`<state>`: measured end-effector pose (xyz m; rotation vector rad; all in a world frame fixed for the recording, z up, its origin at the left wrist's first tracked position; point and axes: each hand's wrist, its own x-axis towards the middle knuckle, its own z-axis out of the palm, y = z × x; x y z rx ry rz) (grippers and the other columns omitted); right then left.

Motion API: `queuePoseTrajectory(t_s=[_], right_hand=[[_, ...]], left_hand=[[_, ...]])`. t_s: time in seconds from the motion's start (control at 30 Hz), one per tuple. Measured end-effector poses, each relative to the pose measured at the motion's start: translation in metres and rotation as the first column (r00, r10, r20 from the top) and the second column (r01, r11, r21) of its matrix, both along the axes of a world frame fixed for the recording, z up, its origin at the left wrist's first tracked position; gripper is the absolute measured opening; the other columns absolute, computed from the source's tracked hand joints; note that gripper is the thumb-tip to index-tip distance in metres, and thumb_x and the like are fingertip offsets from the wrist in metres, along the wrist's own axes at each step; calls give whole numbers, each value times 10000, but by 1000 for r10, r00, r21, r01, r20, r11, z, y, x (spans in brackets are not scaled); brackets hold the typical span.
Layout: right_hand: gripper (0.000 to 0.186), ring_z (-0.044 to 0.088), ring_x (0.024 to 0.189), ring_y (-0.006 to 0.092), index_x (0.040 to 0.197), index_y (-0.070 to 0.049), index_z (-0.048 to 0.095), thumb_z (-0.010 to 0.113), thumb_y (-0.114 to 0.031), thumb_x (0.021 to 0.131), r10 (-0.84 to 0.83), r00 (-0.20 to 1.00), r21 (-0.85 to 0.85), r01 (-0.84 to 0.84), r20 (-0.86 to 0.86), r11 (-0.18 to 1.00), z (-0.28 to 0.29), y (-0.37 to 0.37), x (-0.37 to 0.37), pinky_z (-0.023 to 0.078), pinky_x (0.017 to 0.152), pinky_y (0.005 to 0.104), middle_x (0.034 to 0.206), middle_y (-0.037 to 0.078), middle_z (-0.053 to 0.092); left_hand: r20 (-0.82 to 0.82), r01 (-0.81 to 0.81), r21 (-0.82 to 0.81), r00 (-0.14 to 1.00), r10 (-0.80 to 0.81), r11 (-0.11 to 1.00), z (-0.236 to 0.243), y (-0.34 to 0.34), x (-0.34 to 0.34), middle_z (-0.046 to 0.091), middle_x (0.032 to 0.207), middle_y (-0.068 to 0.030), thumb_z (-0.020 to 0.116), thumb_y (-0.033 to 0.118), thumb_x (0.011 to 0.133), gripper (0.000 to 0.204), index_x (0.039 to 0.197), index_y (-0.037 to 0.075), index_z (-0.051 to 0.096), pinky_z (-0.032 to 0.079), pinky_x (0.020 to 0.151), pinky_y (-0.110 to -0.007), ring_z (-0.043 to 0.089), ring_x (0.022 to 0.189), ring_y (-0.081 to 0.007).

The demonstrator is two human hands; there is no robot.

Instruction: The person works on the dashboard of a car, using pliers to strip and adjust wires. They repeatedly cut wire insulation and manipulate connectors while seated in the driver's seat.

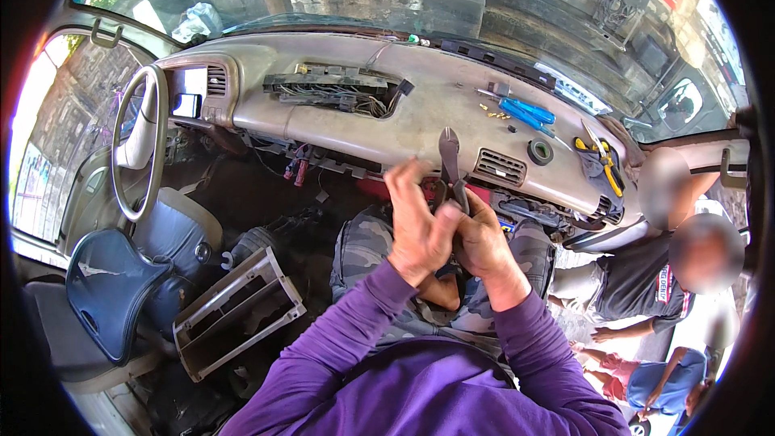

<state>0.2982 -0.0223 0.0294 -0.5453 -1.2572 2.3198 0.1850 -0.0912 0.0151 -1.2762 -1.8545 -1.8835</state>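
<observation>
A pair of dark diagonal cutting pliers [450, 153] points up toward the dashboard, its jaws nearly closed. My right hand [487, 250] is wrapped round the dark handles, in front of my lap. Close beside it on the left is my left hand [420, 230], fingers raised and apart from the thumb, the fingertips slightly blurred. The left thumb lies near the pliers' handles; I cannot tell whether it touches them. Nothing shows in the left hand. Beyond the pliers is the beige dashboard [436, 73].
Wires fill an open dashboard slot [347, 93]. Blue-handled screwdrivers [526, 113], black tape [540, 152] and yellow-handled pliers [609, 169] lie on top. A steering wheel [121, 145] and a loose frame panel [234, 315] are at left. People [638, 282] stand outside at right.
</observation>
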Motion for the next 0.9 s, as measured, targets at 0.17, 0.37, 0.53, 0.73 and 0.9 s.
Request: queuePoseTrajectory(t_s=[0.17, 0.37, 0.53, 0.73, 0.9], right_hand=[[387, 688, 882, 181, 1380, -22, 553, 604, -125, 1011, -34, 998, 167, 23, 61, 986, 6, 34, 12, 575, 808, 313, 1087, 81, 687], [416, 664, 974, 246, 1362, -21, 583, 620, -240, 1011, -280, 914, 704, -9, 294, 710, 13, 81, -25, 544, 859, 399, 1050, 151, 683], [460, 648, 1082, 443, 1268, -41, 602, 676, -394, 983, -737, 639, 931, -364, 222, -35, 18, 112, -75, 512, 920, 543, 1151, 229, 660], [507, 602, 1153, 412, 1265, -40, 639, 735, -409, 930, -802, 571, 868, -475, 178, -145, 3, 129, -90, 495, 919, 557, 1185, 206, 613], [457, 566, 1250, 402, 1256, -40, 674, 693, -383, 955, -762, 599, 945, -324, 247, 52, 7, 155, -77, 478, 1014, 565, 1295, 202, 604]], left_hand=[[-146, -196, -277, 976, 160, 941, 12, 16, -110, 660, 1109, -241, 763, 214, 928, 369, 1173, -39, 655, 522, 907, -465, 638, 1063, -415], [-356, -291, -551, 930, 95, 782, 7, 62, -152, 733, 1076, -134, 744, 225, 922, 260, 1092, 31, 776, 551, 913, -441, 697, 1049, -360], [-249, -79, -379, 968, -19, 922, -7, 84, -171, 737, 1018, -161, 713, 161, 942, 168, 1058, 47, 752, 559, 833, -436, 714, 969, -361], [-150, -106, -458, 988, 41, 883, -8, 86, -165, 738, 909, -197, 658, 151, 1001, 114, 1093, 86, 678, 549, 772, -475, 721, 888, -415], [-54, -73, -492, 997, 54, 868, -5, 84, -168, 762, 932, -157, 644, 151, 998, 128, 1106, 90, 675, 552, 808, -453, 737, 905, -379]])
